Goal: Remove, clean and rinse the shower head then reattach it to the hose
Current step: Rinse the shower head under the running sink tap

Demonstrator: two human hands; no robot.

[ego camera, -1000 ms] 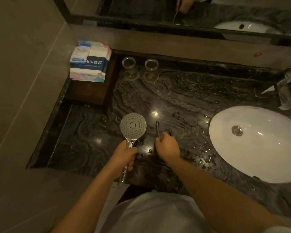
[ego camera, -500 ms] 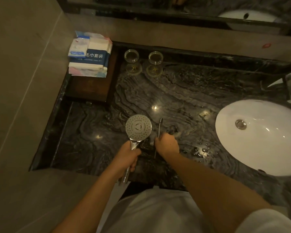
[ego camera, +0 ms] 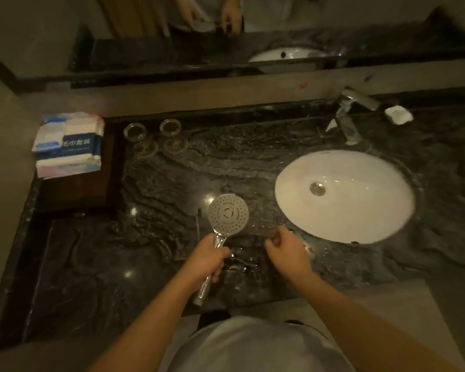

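Clutching the shower head (ego camera: 228, 213) by its handle, left grip (ego camera: 208, 260) clenched around it — right grip (ego camera: 286, 247) loosely curled, holding nothing, above the bench (ego camera: 151, 183).

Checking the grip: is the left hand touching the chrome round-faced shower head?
Touching. The head view shows the left hand wrapped around the chrome shower head's handle.

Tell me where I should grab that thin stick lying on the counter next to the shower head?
Probably the near end of the thin tool, coming from above with pinching fingers. It lies flat on the dark marble counter, slim and pointing away, left of the shower head that the left hand grips. What tool it is, I cannot tell.
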